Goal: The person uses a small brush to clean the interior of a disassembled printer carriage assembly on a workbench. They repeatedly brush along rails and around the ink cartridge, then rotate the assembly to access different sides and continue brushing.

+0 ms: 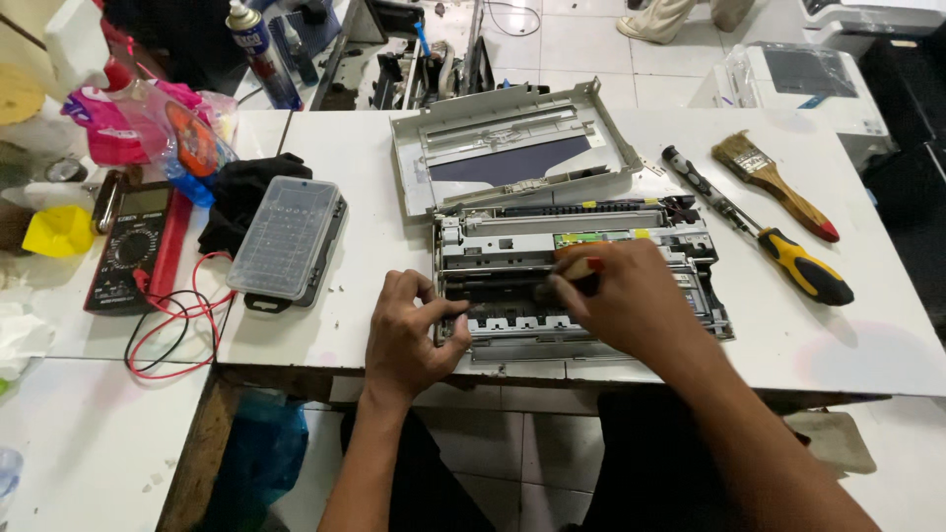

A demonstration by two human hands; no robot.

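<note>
- The white table (808, 345) bears everything here; a gap shows tiled floor beneath the near edge.
- An opened printer (581, 266) sits at the middle of the table near its front edge, its grey inner frame bare, with a black roller bar across the front.
- The printer's lid (512, 148) lies just behind it, tilted up, a dark panel set inside its pale shell.
- A clear-lidded plastic case (286, 239) rests left of the printer; what is in its rows of small compartments is too blurred to tell.
- A multimeter (128, 246) lies further left, its red and black leads (172, 320) looping toward the table edge.
- The right hand (631, 296) is closed round a small tool with an orange-red handle (581, 264) — held over the middle of the printer's frame, tip hidden.
- The left hand (409, 335) is half curled, fingers pressing on the printer's front left corner, gripping nothing loose.
- A yellow-and-black screwdriver (788, 261) lies to the right, well apart from the printer.
- A paintbrush (774, 182) with a wooden handle lies beside it — further back.
</note>
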